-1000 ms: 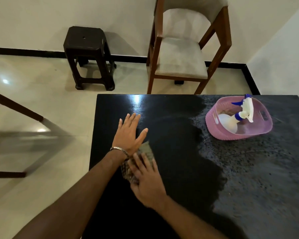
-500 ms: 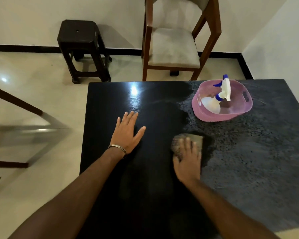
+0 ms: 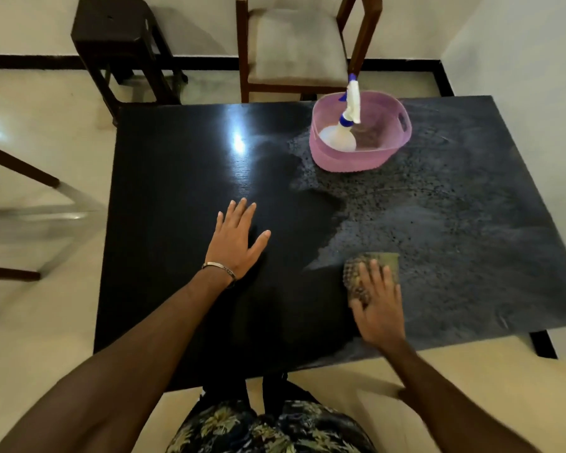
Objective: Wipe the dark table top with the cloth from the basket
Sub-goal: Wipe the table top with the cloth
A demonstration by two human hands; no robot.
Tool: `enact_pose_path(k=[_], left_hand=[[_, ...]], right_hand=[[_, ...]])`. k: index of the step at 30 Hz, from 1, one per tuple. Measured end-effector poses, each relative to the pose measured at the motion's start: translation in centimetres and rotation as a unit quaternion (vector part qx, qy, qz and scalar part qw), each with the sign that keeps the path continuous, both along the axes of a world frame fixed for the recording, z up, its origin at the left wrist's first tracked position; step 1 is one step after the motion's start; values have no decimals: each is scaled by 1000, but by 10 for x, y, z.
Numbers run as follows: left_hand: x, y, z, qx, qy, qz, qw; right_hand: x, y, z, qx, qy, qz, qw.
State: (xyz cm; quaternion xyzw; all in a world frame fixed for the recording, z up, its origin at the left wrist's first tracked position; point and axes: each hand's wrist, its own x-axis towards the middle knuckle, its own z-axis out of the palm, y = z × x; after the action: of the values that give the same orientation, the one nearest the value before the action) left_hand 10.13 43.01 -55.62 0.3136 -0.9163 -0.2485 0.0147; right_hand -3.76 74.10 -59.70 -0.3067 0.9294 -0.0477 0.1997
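Note:
The dark table top (image 3: pixel 183 178) fills the middle of the view; its left half is glossy black, its right half dull grey and speckled. My right hand (image 3: pixel 378 308) presses flat on a folded olive, patterned cloth (image 3: pixel 360 273) near the table's front edge, at the border between the glossy and grey areas. My left hand (image 3: pixel 237 240) lies flat on the glossy part with fingers spread, a metal bangle at the wrist, holding nothing. A pink basket (image 3: pixel 356 158) stands at the far side of the table.
A white spray bottle with a blue nozzle (image 3: pixel 348 125) leans inside the basket. Behind the table stand a wooden chair with a grey seat (image 3: pixel 294 44) and a dark stool (image 3: pixel 118 31). Another chair's legs (image 3: pixel 17 171) are at the left. White wall at right.
My right hand has slid the cloth to the right, from beside my left hand into the grey speckled area. The view has tilted down and my legs now show. My left hand stayed put.

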Motion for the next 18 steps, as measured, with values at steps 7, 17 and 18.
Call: enact_pose_path(k=[7, 17, 18], left_hand=[[3, 39, 10, -10, -12, -25, 1000], [16, 52, 9, -6, -15, -56, 998], [18, 53, 7, -5, -16, -57, 998]], right_hand=[[35, -23, -1, -4, 23, -78, 997], [134, 14, -12, -52, 5, 239, 970], [116, 37, -12, -48, 9, 177, 983]])
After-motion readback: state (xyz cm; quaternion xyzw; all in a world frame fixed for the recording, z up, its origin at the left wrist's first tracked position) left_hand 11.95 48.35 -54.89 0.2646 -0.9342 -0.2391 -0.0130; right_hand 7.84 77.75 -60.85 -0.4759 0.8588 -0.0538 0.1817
